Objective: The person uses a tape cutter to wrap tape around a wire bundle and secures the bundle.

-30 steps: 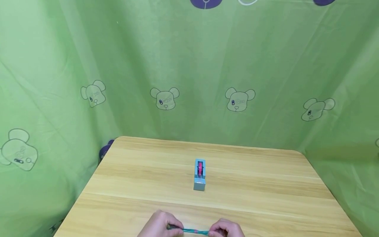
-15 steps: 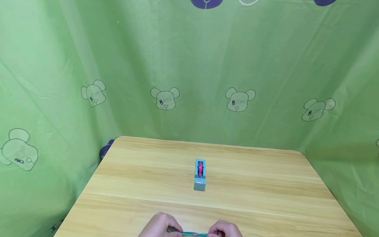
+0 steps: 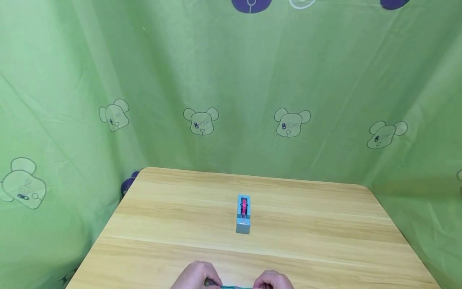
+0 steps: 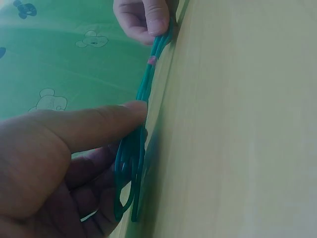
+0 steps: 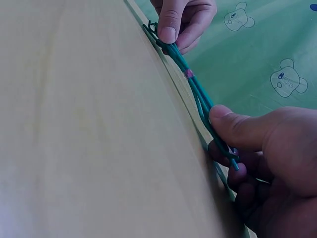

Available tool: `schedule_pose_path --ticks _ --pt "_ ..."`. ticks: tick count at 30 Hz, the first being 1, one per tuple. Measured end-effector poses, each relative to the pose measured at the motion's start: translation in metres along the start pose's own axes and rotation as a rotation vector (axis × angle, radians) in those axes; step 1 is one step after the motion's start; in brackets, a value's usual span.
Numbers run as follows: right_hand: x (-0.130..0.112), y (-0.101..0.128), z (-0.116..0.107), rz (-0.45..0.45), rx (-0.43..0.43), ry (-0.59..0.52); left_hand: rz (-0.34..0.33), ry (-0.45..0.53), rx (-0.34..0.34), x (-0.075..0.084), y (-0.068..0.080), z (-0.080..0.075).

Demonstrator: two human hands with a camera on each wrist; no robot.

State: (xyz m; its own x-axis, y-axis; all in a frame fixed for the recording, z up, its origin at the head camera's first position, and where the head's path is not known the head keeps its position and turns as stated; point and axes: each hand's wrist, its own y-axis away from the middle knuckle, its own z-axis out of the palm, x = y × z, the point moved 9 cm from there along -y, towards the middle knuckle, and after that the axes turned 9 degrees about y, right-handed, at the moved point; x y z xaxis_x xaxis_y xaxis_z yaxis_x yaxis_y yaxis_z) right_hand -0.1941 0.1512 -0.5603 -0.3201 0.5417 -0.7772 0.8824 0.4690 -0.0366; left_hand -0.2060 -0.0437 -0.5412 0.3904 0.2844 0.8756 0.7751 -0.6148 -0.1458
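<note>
Hands (image 3: 196, 275) (image 3: 272, 279) | lower in frame | cord (image 5: 195, 91) still pinched taut

Dispenser (image 3: 243, 214) at table (image 3: 325, 237) centre; curtain (image 3: 231, 88) behind and on both sides of table; left hand (image 3: 196, 275) and right hand (image 3: 272, 279) at near table edge, cord (image 5: 195, 91) stretched between them, before dispenser

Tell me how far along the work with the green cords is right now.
Done: a pink tape band already binds the green cords at one spot. In hand: the left hand and right hand each pinch an end of the bundle, stretched along the near table edge. Left: seemingly further binding; the tape dispenser stands untouched mid-table.
</note>
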Motion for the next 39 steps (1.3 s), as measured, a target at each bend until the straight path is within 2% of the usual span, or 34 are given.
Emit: schedule_pose_path --ticks 4,8,11,18,21,29,39 --pt "0.003 -0.001 0.002 -0.011 0.002 0.022 0.049 -0.093 -0.006 0.002 0.000 0.001" --pt "0.001 -0.001 0.002 -0.064 0.028 0.069 0.057 -0.120 0.014 0.003 0.000 0.001" --pt "-0.001 -0.001 0.002 -0.095 0.030 0.100 0.043 -0.106 0.025 0.001 0.000 0.001" --pt "-0.002 -0.003 0.004 -0.080 0.009 0.136 -0.028 -0.041 0.009 -0.008 0.000 0.003" --pt "-0.003 -0.002 0.004 -0.080 0.003 0.140 -0.035 -0.014 0.003 -0.009 0.000 0.004" --pt "-0.002 -0.002 0.006 -0.039 -0.037 0.085 0.065 -0.065 0.038 -0.002 0.002 0.005" --pt "-0.005 -0.001 0.007 -0.063 0.007 0.078 0.130 -0.055 0.037 0.005 0.004 0.006"
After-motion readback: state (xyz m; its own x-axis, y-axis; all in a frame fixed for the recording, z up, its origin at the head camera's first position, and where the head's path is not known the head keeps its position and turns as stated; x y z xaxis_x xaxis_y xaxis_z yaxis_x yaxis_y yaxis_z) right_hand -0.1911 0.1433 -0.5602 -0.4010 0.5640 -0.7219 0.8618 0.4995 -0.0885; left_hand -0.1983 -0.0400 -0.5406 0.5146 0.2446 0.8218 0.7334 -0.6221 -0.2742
